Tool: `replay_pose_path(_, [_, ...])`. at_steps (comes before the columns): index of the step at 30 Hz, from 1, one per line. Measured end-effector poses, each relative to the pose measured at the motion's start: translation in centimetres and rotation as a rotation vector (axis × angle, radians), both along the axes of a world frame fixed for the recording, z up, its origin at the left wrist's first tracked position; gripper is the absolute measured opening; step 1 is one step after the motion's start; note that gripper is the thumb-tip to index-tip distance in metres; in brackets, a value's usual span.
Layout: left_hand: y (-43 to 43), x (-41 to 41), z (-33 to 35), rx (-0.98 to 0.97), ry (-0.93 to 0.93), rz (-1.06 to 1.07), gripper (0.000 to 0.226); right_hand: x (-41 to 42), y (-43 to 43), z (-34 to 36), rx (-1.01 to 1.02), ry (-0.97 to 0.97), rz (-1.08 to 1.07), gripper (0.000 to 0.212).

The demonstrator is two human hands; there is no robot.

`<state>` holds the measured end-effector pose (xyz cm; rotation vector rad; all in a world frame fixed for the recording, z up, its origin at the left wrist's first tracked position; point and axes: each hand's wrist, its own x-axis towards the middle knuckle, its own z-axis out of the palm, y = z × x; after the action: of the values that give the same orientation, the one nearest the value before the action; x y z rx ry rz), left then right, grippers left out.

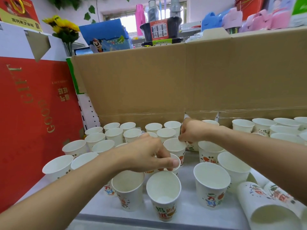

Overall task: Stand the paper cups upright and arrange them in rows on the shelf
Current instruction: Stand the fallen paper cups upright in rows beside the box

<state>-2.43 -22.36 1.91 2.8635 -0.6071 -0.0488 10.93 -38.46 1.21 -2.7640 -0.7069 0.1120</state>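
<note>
A tall brown cardboard panel [182,80] stands across the back. A large red gift box with gold lettering [33,113] stands at the left. Above them sit yellow artificial sunflowers [64,27], a blue carton printed with a cartoon figure [106,37], a black plastic pot [161,29] and a pink flask [140,19].

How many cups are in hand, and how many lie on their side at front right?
Held cups: 2, one pinched by the left hand, one by the right hand
Lying cups: 2 plainly seen
Total: 4
</note>
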Motion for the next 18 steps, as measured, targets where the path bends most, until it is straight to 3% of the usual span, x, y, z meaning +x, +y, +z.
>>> replay_pose_path(6, [-0.2,0.9,0.4,-0.183,-0.095,0.069,0.026,1.5,-2.9,2.6,0.091,-0.125,0.086,0.018])
replay_pose_path(9, [-0.4,2.6,0.4,-0.177,-0.165,0.126,0.019,2.3,-5.0,3.1,-0.06,-0.136,0.155,0.018])
replay_pose_path(12, [-1.9,4.3,0.2,-0.109,-0.143,0.18,0.023,3.4,-5.4,2.6,-0.231,-0.163,0.209,0.022])
replay_pose_path(18, [-4.5,6.6,-0.9,0.196,-0.217,0.184,0.026,4.9,-4.0,1.7,-0.315,-0.104,0.309,0.017])
